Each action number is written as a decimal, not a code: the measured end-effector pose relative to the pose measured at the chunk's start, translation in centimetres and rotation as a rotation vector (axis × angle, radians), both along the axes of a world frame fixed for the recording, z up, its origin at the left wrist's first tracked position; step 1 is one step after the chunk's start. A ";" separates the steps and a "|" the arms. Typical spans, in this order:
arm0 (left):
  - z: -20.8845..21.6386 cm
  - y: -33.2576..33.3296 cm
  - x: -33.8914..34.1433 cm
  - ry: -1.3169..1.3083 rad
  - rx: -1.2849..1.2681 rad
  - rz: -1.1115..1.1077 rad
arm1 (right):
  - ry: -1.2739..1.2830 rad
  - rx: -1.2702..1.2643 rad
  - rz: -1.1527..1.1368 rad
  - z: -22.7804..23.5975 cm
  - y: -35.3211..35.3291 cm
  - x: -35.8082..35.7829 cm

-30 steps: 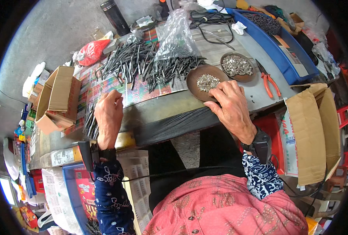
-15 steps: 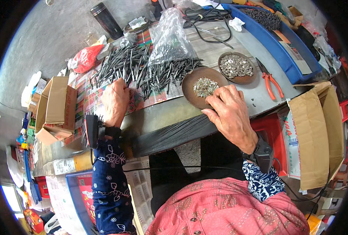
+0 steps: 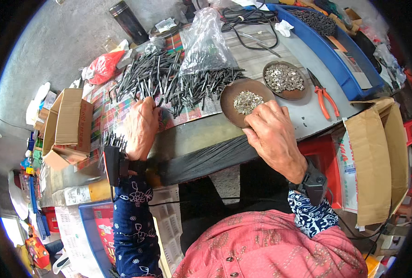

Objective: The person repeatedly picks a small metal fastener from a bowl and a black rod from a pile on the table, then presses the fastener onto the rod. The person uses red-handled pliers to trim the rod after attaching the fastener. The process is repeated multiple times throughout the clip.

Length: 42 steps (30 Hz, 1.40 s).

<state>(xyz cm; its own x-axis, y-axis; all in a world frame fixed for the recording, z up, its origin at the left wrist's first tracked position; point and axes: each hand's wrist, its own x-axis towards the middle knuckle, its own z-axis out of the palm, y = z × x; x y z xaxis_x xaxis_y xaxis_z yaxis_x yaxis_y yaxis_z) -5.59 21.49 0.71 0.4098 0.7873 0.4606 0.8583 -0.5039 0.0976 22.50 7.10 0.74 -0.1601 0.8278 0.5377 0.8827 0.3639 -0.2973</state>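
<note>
My left hand is closed, fingers curled at the near edge of a spread pile of thin black sticks; what it holds, if anything, is hidden. My right hand is also closed, with fingertips pressed together at the near right rim of a round brown dish. Small silvery metal pieces lie in that dish; whatever is between those fingers cannot be made out. Beside my left wrist a bundle of black sticks shows partly behind a wrist-worn device. A clear plastic bag lies over part of the pile.
A second dish holds silvery bits, with orange-handled pliers to its right. Cardboard boxes stand at left and right. A long blue bin, a black flask and a red bag sit farther back.
The whole view has shifted slightly. My left hand has turned a little, and more of the stick bundle beside its wrist shows. My right hand stays at the dish, its fingers drawn closer together.
</note>
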 end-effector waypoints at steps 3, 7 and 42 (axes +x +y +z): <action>-0.4 0.2 0.2 0.011 -0.011 0.031 | 0.036 -0.033 0.014 -0.2 0.3 0.1; 0.0 -1.3 -0.3 -0.069 -0.002 0.019 | 0.120 0.036 0.064 -0.5 0.7 0.3; 1.5 -21.0 5.2 -1.241 -0.815 -0.108 | 0.743 -0.052 0.358 1.0 -5.2 -6.3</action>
<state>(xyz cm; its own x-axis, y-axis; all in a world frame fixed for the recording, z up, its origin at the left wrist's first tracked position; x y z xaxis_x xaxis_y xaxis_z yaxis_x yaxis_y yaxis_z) -0.35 0.45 2.25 0.1667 0.9860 0.0095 -0.0187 -0.0065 0.9998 16.24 1.92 1.73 -0.0367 0.8211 0.5696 0.2828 0.5552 -0.7822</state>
